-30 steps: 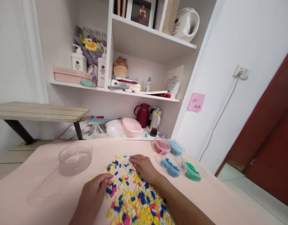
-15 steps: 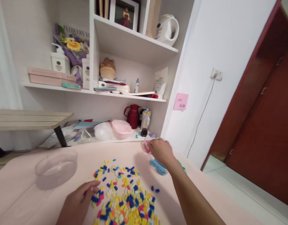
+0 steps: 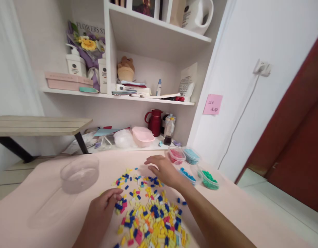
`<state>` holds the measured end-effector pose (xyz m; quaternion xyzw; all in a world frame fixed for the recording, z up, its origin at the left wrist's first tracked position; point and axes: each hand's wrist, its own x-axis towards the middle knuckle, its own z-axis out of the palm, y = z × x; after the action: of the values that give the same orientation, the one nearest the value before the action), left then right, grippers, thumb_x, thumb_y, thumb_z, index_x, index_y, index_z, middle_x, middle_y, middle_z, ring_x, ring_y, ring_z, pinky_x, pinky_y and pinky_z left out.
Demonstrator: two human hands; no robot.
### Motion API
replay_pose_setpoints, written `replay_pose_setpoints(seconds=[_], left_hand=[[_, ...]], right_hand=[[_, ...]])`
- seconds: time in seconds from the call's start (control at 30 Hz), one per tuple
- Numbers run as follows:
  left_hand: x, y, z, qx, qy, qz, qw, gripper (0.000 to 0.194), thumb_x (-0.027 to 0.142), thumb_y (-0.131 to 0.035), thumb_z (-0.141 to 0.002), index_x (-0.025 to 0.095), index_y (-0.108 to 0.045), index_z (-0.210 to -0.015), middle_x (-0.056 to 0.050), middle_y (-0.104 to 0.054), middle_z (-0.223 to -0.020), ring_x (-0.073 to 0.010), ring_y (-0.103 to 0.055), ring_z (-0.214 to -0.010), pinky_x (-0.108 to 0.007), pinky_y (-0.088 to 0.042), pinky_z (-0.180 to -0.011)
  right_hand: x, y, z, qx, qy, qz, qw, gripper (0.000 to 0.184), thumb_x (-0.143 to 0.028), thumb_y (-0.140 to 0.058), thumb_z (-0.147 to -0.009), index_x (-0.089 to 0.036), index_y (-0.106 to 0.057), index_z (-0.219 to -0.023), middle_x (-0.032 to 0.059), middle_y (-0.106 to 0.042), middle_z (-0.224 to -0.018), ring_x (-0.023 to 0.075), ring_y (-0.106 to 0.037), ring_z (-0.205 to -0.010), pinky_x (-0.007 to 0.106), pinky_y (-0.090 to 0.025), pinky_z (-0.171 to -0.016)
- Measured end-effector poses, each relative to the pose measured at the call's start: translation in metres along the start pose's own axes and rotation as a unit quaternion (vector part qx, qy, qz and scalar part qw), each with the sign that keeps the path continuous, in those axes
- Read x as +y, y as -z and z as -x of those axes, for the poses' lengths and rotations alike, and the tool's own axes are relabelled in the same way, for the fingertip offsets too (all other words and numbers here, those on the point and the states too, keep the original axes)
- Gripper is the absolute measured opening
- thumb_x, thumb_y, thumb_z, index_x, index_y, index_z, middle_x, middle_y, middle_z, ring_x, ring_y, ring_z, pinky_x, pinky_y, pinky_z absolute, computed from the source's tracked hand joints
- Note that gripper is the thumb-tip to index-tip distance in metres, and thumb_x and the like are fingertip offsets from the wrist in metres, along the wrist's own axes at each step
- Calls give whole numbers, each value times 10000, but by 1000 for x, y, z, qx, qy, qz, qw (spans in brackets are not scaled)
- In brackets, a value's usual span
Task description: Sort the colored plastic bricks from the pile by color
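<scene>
Right hand (image 3: 162, 170) mid-frame, fingers stretched out, thumb apart from them, over the far end of the brick scatter; can't tell if the fingertips touch anything. Left hand (image 3: 102, 205) lower, left of centre, fingers loosely curled, thumb close to the index; can't tell if it's pinching a brick. It sits at the left edge of the small bricks (image 3: 159, 215), which fill lower centre: dense toward the bottom edge, sparser going up. Mostly yellow and dark blue, some pink, orange, white. All on the pink surface (image 3: 226, 220).

Right of the right hand, four clear tubs: red-pink tub (image 3: 177, 161), light blue tub (image 3: 193, 161) behind, blue tub (image 3: 192, 181) partly hidden by the wrist, green tub (image 3: 210, 187) furthest right. Clear round container (image 3: 80, 187) at left. Beyond the surface, mid-frame: pink bowl (image 3: 143, 140), red jug (image 3: 155, 124), yellow-capped bottle (image 3: 169, 131). Bench (image 3: 40, 126) at far left. Sticky note (image 3: 212, 104) on the wall (image 3: 241, 51), right.
</scene>
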<state>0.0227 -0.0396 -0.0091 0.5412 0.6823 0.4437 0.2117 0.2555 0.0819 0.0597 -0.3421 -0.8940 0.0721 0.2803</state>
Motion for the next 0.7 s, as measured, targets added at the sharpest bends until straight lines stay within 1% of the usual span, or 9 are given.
replay_pose_setpoints(seconds=[0.07, 0.13, 0.23, 0.3, 0.4, 0.53, 0.7], left_hand=[[0, 0, 1, 2, 1, -1, 1000, 355, 393, -463, -776, 223, -751, -896, -38, -790, -843, -234, -735, -850, -337, -557, -816], [0, 0, 2, 2, -3, -3, 1000, 351, 379, -460, -786, 221, -750, -905, -42, -789, -860, -231, -732, -855, -335, -552, -815], [-2, -1, 2, 0, -6, 2, 1000, 344, 366, -458, -800, 216, -748, -910, -50, -786, -847, -230, -732, -838, -334, -551, -799], [-3, -2, 3, 0, -10, 6, 1000, 344, 352, -447, -812, 215, -747, -912, -51, -783, -841, -224, -732, -832, -329, -548, -797], [-3, -2, 4, 1, -11, 6, 1000, 347, 342, -434, -824, 219, -747, -910, -46, -780, -838, -213, -730, -832, -317, -544, -798], [-1, -2, 5, 4, -9, 7, 1000, 346, 341, -437, -820, 219, -751, -897, -44, -778, -826, -211, -728, -823, -316, -542, -799], [2, 0, 6, 8, -2, -1, 1000, 338, 334, -449, -809, 217, -753, -901, -43, -781, -836, -221, -728, -825, -326, -541, -792]], right_hand=[[-2, -21, 1, -14, 27, -25, 999, 266, -195, -523, -904, -254, -711, -1082, 42, -689, -1191, 207, -600, -1125, 352, -423, -997], [0, -37, 3, -16, 13, -33, 999, 264, -175, -521, -899, -251, -726, -1047, 40, -709, -1141, 206, -615, -1091, 349, -440, -979], [9, -52, 9, -11, -25, -47, 999, 281, -136, -520, -883, -248, -739, -1019, 34, -734, -1048, 201, -641, -1012, 339, -467, -938], [15, -59, 13, -14, -25, -58, 998, 305, -133, -519, -886, -270, -738, -1048, 27, -729, -1058, 198, -640, -1005, 340, -474, -927], [21, -66, 16, -24, -4, -55, 998, 320, -149, -519, -897, -306, -736, -1072, 27, -708, -1117, 204, -626, -1033, 360, -466, -934], [20, -69, 16, -34, -2, -32, 999, 311, -159, -530, -897, -319, -737, -1065, 31, -697, -1133, 214, -611, -1045, 372, -447, -937], [14, -64, 14, -43, -26, -25, 998, 215, -212, -544, -910, -280, -717, -1019, 25, -709, -1067, 210, -600, -1018, 362, -424, -930]])
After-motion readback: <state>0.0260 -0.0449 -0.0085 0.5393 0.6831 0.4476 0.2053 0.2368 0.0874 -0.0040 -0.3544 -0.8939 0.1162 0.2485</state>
